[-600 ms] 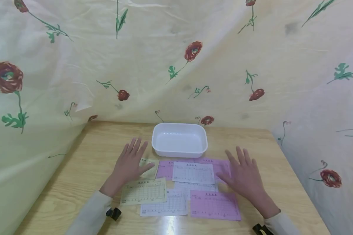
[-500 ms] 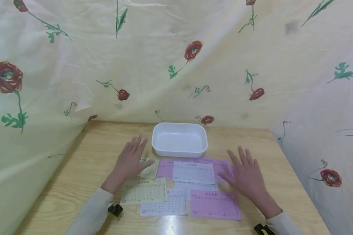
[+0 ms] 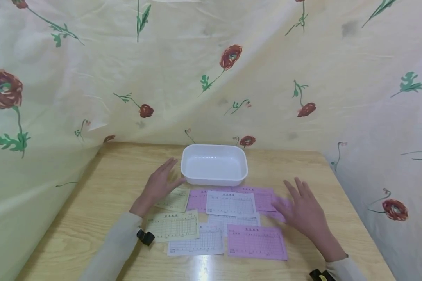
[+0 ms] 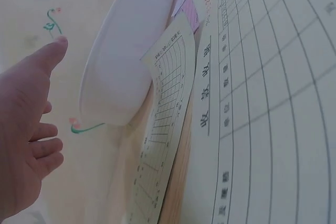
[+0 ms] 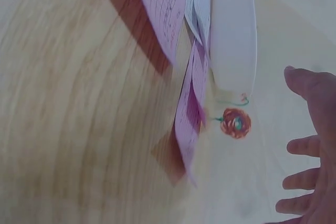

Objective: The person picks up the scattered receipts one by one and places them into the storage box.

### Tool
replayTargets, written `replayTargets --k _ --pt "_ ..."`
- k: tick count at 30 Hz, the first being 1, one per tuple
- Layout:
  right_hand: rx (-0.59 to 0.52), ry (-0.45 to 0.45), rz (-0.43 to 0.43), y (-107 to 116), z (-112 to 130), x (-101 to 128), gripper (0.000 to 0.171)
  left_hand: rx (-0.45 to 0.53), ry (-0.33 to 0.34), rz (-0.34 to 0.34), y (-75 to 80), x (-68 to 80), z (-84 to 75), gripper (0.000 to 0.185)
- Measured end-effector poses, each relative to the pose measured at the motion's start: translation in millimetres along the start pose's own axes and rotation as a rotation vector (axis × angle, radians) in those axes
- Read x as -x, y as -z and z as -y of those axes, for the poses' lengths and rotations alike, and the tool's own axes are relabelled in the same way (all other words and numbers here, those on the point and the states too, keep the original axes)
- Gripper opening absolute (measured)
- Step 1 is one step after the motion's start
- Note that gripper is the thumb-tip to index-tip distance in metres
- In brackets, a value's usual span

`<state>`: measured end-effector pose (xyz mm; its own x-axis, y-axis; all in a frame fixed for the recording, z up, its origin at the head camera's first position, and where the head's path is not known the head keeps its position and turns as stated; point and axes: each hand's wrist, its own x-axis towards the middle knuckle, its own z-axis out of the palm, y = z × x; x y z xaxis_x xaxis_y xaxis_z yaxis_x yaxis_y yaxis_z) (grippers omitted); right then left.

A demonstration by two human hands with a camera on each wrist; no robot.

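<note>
My left hand (image 3: 159, 185) hovers left of a white plastic basin (image 3: 214, 181), fingers straight and thumb apart, holding nothing. Beneath it lie two yellow printed receipt slips, an upper one (image 3: 176, 201) and a lower one (image 3: 172, 226). On the right, my right hand (image 3: 306, 210) is spread over the table, thumb near the edge of a pink receipt slip (image 3: 279, 214). Another pink receipt slip (image 3: 256, 242) lies nearer the front. White receipt slips (image 3: 230, 205) overlap in the middle. In the right wrist view, the pink slips (image 5: 189, 124) have raised corners.
A light wooden table (image 3: 126, 156) carries the slips, with the basin behind them. Cream cloth (image 3: 168, 70) printed with red flowers closes off the back and both sides. A black strap device (image 3: 145, 237) sits on the left wrist, another (image 3: 321, 275) on the right.
The right hand has moved right, showing more of a pink slip. The left hand has turned more edge-on and shifted slightly right. The view has tilted a little; slips and basin stay put.
</note>
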<state>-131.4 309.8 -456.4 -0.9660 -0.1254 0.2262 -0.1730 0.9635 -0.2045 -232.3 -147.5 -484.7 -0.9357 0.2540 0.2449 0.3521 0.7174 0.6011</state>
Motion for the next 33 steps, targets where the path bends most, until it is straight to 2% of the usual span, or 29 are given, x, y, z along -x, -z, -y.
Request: replayTargets --k 4,11,15,24,33 --pt "-0.077 -0.073 0.008 -0.4 -9.7 1.3 0.083 0.114 0.033 -0.01 -7.2 -7.5 2.6 0.086" --pt "-0.206 -0.115 -0.088 -2.8 -26.6 6.5 0.068 0.242 0.084 -0.024 -18.1 -14.3 9.0 0.085" --pt "-0.257 -0.166 -0.099 -8.3 -35.5 8.1 0.065 0.306 0.093 -0.022 -24.6 -15.7 12.3 0.084" --pt "-0.388 -0.309 0.068 -14.0 -42.3 10.2 0.075 0.361 0.102 -0.013 -30.8 -21.2 12.8 0.089" --pt "-0.416 -0.371 0.136 -22.5 -45.8 10.6 0.076 0.382 0.107 -0.002 -33.4 -26.3 14.3 0.092"
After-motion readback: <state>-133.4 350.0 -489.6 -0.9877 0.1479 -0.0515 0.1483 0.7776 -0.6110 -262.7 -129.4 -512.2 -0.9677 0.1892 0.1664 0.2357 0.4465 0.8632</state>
